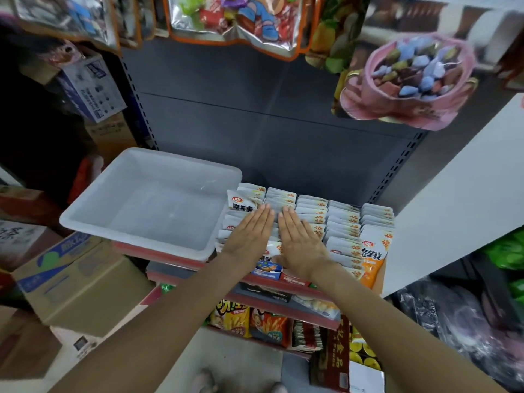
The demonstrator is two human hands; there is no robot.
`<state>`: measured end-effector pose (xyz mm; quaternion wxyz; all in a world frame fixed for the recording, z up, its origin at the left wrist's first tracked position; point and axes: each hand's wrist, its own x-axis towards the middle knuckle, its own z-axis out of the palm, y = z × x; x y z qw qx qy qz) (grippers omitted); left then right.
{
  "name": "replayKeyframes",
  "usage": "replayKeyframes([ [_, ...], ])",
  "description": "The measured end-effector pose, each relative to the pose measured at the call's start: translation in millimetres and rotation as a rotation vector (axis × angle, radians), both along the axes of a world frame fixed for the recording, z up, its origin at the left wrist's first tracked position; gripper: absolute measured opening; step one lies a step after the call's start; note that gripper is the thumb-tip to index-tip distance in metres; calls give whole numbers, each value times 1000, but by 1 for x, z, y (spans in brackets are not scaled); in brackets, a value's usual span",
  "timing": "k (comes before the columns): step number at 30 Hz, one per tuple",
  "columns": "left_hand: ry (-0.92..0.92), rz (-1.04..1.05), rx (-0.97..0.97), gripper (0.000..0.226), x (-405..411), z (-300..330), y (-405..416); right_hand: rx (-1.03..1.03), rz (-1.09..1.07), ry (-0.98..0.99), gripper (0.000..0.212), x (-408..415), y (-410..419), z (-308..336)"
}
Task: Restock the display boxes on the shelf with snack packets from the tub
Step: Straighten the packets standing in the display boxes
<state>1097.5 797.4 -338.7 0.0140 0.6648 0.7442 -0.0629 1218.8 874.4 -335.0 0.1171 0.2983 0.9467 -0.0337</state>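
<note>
Two flat hands, left hand (249,231) and right hand (300,239), press straight fingers on the snack packets (343,222) in the frame's middle. Rows run away from the fingertips. At left the tub (85,214) looks empty, nearer the left hand

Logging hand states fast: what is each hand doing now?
Left hand: open, flat on the snack packets.
Right hand: open, flat on them too.

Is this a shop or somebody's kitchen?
Most likely a small snack shop. Rows of white snack packets fill a grey metal shelf, bags of sweets hang above, and brown cardboard cartons stand beside.
</note>
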Motion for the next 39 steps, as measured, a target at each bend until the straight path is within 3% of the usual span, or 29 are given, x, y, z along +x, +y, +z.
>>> replayKeyframes([
  [3,-220,-62,-9,84,-14,2,-3,-41,-13,-41,94,-3,2,5],
  [5,-365,-136,41,78,-28,12,-9,-180,-52,-9,97,-8,7,16],
  [9,-455,-59,281,65,-70,26,-14,-391,-187,164,76,-30,12,38],
  [13,-510,-6,159,64,-112,27,-5,-332,-284,344,58,-64,5,43],
  [19,-614,-126,127,41,-132,17,-7,-239,-323,361,47,-89,-1,27],
  [24,-523,-221,172,41,-139,7,-5,-191,-361,374,46,-89,11,22],
  [29,-559,-135,176,27,-136,5,13,-166,-313,309,50,-100,37,26],
  [33,-424,-128,172,48,-134,2,22,-189,-289,197,44,-114,53,26],
  [35,-375,-126,229,47,-134,-2,22,-181,-284,206,37,-119,58,25],
  [39,-479,-69,178,40,-139,-2,25,-205,-266,200,31,-124,64,24],
])
